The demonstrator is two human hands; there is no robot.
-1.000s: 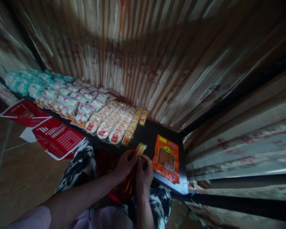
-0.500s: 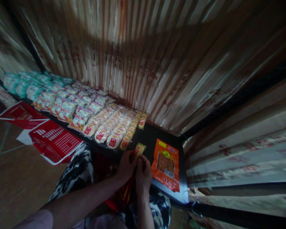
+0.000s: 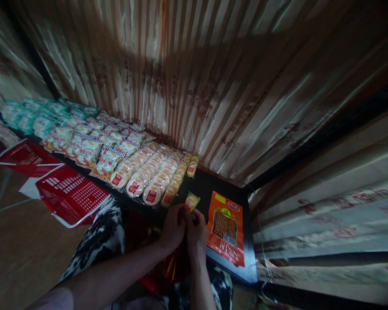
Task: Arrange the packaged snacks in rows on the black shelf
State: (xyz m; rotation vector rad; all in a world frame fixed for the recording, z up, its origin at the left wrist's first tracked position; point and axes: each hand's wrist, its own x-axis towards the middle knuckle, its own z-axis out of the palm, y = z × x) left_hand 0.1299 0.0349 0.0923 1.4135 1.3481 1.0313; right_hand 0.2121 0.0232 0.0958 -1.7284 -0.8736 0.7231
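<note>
Both hands are close together over the front edge of the black shelf [image 3: 210,181]. Between their fingertips is a small yellow snack packet [image 3: 192,201], held upright by its lower end. My left hand [image 3: 173,228] pinches it from the left, and my right hand [image 3: 196,230] closes on it from the right. Just beyond lies a row of similar yellow packets [image 3: 173,188], with one more packet [image 3: 192,166] at the back beside it. To the right of my right hand a flat orange snack bag [image 3: 226,226] rests on the shelf.
Left of the yellow row stand rows of round white crackers [image 3: 152,193] in clear wrap, white snack bags [image 3: 84,148] and green packets [image 3: 27,120]. Red-and-white printed bags [image 3: 73,193] hang at the front left. A pleated curtain [image 3: 181,77] rises behind; a wire [image 3: 261,241] dangles at right.
The packet is still between both hands, which have shifted slightly, and more of its top shows. The view has moved a little; the shelf goods look the same.
</note>
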